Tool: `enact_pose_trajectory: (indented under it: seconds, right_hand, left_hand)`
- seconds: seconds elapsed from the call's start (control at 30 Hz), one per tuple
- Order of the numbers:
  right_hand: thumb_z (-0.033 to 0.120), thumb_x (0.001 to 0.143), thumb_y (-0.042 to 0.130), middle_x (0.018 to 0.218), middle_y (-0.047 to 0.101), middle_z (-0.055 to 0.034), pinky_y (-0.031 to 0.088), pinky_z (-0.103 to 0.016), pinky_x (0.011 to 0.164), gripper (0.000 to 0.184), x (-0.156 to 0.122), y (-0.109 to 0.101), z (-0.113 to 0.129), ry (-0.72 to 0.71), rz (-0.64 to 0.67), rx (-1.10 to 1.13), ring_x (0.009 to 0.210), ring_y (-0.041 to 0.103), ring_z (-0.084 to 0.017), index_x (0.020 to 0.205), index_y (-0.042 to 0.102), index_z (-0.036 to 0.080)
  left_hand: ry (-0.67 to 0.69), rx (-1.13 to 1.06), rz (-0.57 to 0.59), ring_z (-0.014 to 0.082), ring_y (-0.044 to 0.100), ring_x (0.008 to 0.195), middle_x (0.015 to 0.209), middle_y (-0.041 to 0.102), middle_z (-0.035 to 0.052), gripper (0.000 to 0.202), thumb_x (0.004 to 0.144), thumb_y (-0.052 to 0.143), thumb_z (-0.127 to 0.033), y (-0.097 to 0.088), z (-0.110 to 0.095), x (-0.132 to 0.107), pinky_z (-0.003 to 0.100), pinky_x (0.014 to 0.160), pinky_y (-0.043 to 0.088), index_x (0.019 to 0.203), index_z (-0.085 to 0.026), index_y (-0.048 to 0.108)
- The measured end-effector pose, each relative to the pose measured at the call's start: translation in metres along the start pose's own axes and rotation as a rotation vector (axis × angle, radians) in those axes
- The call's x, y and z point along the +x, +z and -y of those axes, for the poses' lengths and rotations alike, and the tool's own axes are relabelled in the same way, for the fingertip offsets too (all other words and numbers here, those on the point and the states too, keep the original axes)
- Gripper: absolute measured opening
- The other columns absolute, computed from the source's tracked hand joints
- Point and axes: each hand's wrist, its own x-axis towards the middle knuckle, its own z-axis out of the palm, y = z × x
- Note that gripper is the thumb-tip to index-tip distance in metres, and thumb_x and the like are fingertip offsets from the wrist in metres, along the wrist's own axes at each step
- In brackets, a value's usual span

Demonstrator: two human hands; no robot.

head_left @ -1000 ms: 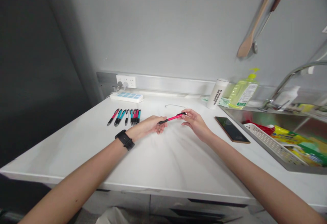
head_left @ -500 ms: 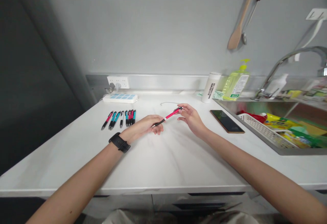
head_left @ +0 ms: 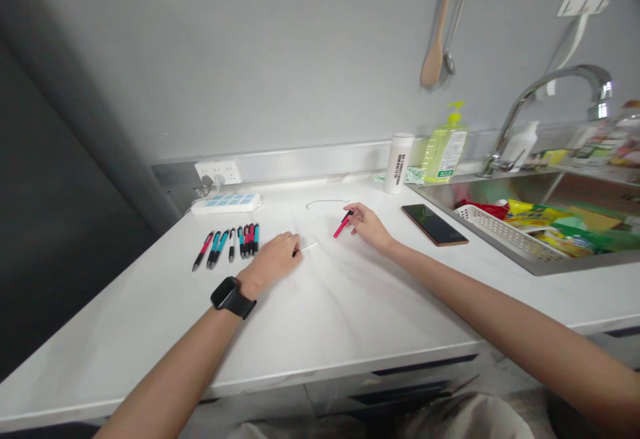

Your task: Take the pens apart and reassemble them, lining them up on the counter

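Pink pen (head_left: pixel 343 226) now in two pieces, refill and barrel apart

Going left to right along the white counter (head_left: pixel 125 339), there's a power strip (head_left: pixel 225 203) at the back, under a wall socket (head_left: pixel 217 172). In front of it, a row of pens (head_left: pixel 227 247) lies side by side, pink, teal and black ones, tips pointing toward the person.

Just right of that row is the left hand (head_left: pixel 273 257), palm down, with a black watch (head_left: pixel 231 297) on the wrist. A thin pale refill (head_left: pixel 309 247) pokes out from the fingertips to the right. The fingers hide its inner end, so I can't tell if it's actually pinched or just lying under them.

There's a clear gap, then the pink barrel (head_left: pixel 341 227), tilted, with its black end up. The right hand (head_left: pixel 367 225) has that end in a narrow pinch at the fingertips. A thin curved wire (head_left: pixel 326 202) lies behind the gap.

Further right are a dark phone (head_left: pixel 434 224), a white bottle (head_left: pixel 399 162), green soap (head_left: pixel 445 149), and a steel sink (head_left: pixel 545 189) holding a white basket (head_left: pixel 500 232).
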Motion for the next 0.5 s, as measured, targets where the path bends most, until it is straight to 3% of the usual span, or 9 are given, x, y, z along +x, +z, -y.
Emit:
enact_pose_trajectory:
  seconds: [0.23,0.5]
  right_hand:
    - [0.015,0.069,0.047,0.077,0.056,-0.0012,0.047,-0.03,0.066,0.028,-0.0042,0.0026,0.0011,-0.194,0.039,-0.131,0.073,0.053,-0.015,0.094,0.058,0.021]
    - [0.013,0.07,0.047,0.082,0.057,-0.0017,0.047,-0.032,0.07,0.031,-0.0057,0.0007,0.0065,-0.211,0.035,-0.145,0.077,0.054,-0.016,0.099,0.056,0.023]
  left_hand:
    - [0.149,0.154,0.07,0.0205,0.057,0.084,0.089,0.058,0.0086,0.023,0.086,0.033,-0.022,-0.0033,0.0039,-0.0008,0.032,0.077,0.041,0.088,-0.017,0.055]
    - [0.138,0.132,0.094,0.0209,0.057,0.085,0.089,0.058,0.009,0.022,0.086,0.034,-0.023,-0.0082,0.0017,-0.0022,0.033,0.078,0.041,0.088,-0.017,0.056]
